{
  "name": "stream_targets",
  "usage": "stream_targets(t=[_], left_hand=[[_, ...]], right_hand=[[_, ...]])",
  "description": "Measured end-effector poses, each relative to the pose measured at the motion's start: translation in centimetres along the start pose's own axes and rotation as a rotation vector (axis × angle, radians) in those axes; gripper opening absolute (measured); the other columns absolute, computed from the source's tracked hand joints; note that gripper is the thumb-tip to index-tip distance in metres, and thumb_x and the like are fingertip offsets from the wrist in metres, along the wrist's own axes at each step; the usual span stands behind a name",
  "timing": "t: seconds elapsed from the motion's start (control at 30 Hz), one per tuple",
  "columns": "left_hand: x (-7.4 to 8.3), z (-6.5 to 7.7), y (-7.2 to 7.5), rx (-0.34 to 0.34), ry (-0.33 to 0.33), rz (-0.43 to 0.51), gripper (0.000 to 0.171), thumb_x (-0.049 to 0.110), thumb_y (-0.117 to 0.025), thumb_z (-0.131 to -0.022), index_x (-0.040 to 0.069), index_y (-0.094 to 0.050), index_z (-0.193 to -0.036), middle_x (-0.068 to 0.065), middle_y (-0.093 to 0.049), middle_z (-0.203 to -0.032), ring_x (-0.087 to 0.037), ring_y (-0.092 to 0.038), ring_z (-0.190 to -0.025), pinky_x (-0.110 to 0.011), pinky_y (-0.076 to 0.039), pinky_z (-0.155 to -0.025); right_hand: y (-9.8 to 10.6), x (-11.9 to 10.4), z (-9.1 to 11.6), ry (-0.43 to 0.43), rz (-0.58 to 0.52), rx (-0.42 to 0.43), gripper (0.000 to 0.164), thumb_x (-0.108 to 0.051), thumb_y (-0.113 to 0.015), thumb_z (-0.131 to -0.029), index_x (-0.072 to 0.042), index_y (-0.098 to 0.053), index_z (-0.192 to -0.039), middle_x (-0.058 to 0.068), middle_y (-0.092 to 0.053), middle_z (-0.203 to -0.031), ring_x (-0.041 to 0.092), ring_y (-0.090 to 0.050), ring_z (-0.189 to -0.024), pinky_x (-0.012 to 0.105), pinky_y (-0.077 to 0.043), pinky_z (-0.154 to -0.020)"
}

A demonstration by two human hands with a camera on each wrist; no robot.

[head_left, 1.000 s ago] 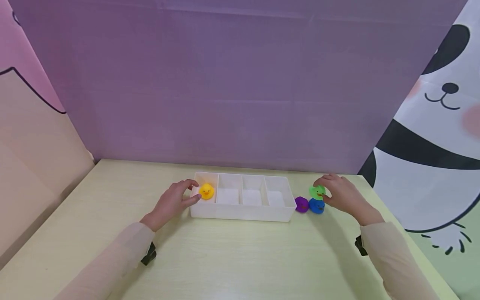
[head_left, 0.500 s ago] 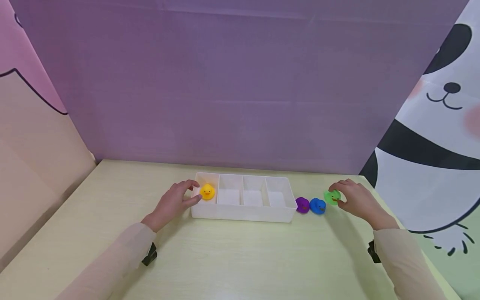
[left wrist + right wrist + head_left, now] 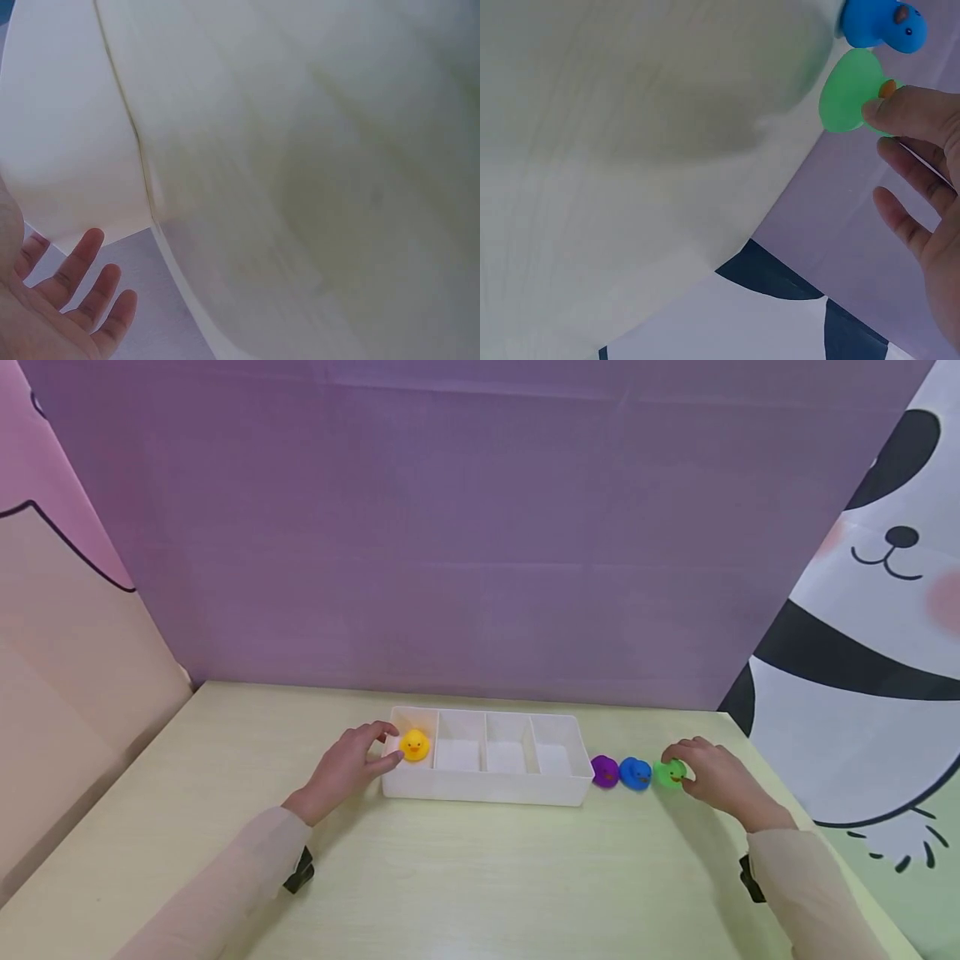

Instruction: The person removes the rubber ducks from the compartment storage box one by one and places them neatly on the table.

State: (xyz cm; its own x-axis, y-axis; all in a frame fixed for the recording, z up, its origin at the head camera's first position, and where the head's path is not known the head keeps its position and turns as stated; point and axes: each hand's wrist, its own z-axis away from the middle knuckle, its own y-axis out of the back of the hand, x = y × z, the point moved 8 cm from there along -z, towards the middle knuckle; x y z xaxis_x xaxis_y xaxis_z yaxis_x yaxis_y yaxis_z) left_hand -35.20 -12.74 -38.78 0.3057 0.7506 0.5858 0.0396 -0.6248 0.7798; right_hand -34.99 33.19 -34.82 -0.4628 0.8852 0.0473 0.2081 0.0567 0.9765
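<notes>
In the head view my right hand (image 3: 723, 782) pinches a green rubber duck (image 3: 670, 773) between thumb and finger, at the right end of a row. Left of it in that row sit a blue rubber duck (image 3: 635, 773) and a purple rubber duck (image 3: 605, 772). The right wrist view shows my thumb on the green duck (image 3: 849, 94), close beside the blue duck (image 3: 870, 24). My left hand (image 3: 345, 768) rests at the left end of a white divided box (image 3: 480, 787), fingers spread. Inside its leftmost compartment is a yellow rubber duck (image 3: 414, 745).
The box stands on a pale wooden table (image 3: 465, 877), near the back edge. Behind the table hangs a purple cloth (image 3: 465, 543). A printed panda panel (image 3: 862, 635) borders the right side, and a beige panel (image 3: 75, 710) the left.
My right hand has carried the green duck rightward from above the blue duck, then down to the blue duck's right side. My left hand stays at the box.
</notes>
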Motion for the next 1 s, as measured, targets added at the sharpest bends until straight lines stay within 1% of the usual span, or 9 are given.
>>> stream_targets(t=[0.23, 0.6, 1.0], left_hand=[[0.0, 0.1, -0.1, 0.0, -0.004, 0.005, 0.04, 0.036, -0.06, -0.086, 0.015, -0.053, -0.12, -0.008, -0.058, -0.112, -0.026, -0.048, -0.096, -0.041, -0.045, -0.079], [0.0, 0.1, 0.0, 0.013, -0.01, -0.005, 0.04, 0.036, -0.06, -0.087, 0.015, -0.053, -0.12, -0.008, -0.058, -0.112, -0.026, -0.049, -0.096, -0.039, -0.046, -0.078], [0.0, 0.1, 0.0, 0.017, -0.017, -0.002, 0.039, 0.035, -0.06, -0.086, 0.015, -0.054, -0.119, -0.008, -0.058, -0.111, -0.026, -0.049, -0.096, -0.04, -0.045, -0.078]], right_hand=[[-0.9, 0.1, 0.3, -0.014, -0.018, -0.024, 0.034, 0.005, -0.074, -0.063, -0.008, -0.065, -0.093, 0.01, -0.063, -0.092, 0.029, -0.055, -0.083, 0.052, -0.047, -0.073], [-1.3, 0.6, 0.3, -0.028, -0.033, -0.038, 0.034, 0.007, -0.074, -0.063, -0.007, -0.064, -0.093, 0.011, -0.063, -0.093, 0.03, -0.055, -0.085, 0.052, -0.047, -0.076], [-1.5, 1.0, 0.1, -0.03, -0.037, -0.039, 0.035, 0.01, -0.072, -0.063, -0.007, -0.065, -0.093, 0.011, -0.064, -0.094, 0.031, -0.054, -0.087, 0.053, -0.046, -0.077]])
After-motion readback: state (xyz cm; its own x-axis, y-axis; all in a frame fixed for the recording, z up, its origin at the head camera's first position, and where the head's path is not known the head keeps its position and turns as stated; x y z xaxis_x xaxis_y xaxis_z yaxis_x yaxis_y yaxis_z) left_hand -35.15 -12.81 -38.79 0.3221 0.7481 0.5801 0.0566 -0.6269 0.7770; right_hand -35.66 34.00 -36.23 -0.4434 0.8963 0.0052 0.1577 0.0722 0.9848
